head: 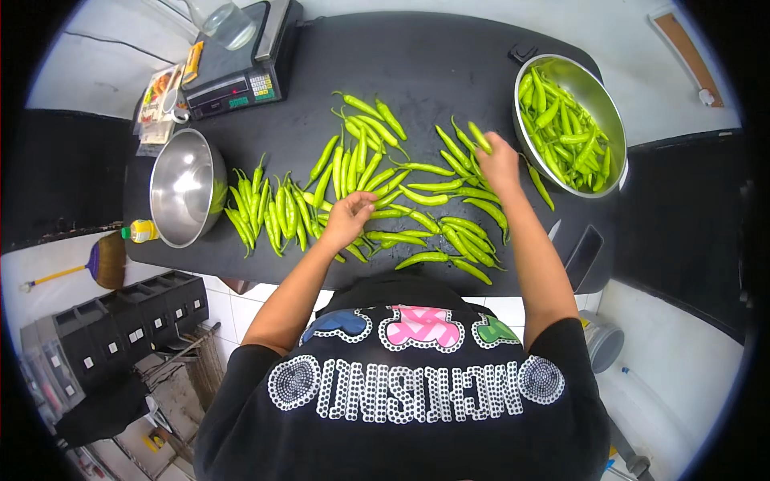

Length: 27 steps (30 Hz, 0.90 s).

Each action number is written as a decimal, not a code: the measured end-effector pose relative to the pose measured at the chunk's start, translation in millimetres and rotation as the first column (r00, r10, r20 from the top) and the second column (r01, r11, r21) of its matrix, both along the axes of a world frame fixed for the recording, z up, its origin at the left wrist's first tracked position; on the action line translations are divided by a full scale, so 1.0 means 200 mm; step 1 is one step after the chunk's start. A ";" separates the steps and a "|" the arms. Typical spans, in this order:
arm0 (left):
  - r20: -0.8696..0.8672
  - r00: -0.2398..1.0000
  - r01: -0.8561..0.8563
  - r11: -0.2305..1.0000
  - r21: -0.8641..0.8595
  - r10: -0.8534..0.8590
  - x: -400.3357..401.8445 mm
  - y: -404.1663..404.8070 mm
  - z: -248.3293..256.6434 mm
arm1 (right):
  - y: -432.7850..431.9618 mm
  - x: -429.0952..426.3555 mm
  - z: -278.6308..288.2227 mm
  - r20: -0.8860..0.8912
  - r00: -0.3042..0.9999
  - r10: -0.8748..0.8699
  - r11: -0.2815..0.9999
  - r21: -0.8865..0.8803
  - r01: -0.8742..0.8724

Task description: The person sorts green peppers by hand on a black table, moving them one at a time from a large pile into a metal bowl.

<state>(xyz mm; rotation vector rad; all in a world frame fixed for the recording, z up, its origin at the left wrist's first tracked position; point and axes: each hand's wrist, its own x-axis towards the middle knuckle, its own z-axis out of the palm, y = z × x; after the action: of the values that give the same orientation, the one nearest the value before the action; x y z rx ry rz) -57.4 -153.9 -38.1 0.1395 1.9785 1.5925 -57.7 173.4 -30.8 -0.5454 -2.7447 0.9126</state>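
Long green chili peppers (pixel 290 210) lie spread over the black table (pixel 421 60), some in rows at the left, others in loose groups around the middle. My left hand (pixel 349 219) is over the middle peppers, its fingertips at the stem end of one; whether it grips that pepper I cannot tell. In my right hand (pixel 498 161) is a green chili pepper (pixel 479 137), raised over a group right of the middle. A steel bowl (pixel 619 120) at the right holds many more peppers. At the left stands a second steel bowl (pixel 180 186) with no peppers visible inside.
A digital scale (pixel 234 90) carries a clear jug (pixel 228 27) at the back left, beside a white cup (pixel 174 105). A yellow bottle (pixel 141 231) lies by the left bowl. Near the right front edge are a dark phone-like slab (pixel 585 255) and a pale blade tip (pixel 554 229).
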 end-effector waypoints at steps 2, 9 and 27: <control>0.003 1.000 -0.013 1.000 0.027 0.013 0.00 0.00 -0.01 | -0.08 -0.10 -0.05 0.051 0.994 0.096 0.992 0.077 -0.100; -0.042 0.994 -0.103 0.994 -0.043 0.101 -0.05 -0.11 0.05 | -0.26 -0.19 -0.13 0.267 0.935 0.233 0.938 0.191 -0.288; -0.254 0.905 -0.380 0.917 -0.120 0.342 -0.33 -0.41 0.02 | 0.52 -0.05 0.56 -0.026 0.958 -0.286 0.911 -0.317 0.263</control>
<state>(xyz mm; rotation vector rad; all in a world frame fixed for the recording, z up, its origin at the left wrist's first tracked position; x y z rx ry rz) -122.8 -236.2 -34.5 -0.1279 2.4206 1.6855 -66.8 278.1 80.2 -0.9075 -2.3883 1.2673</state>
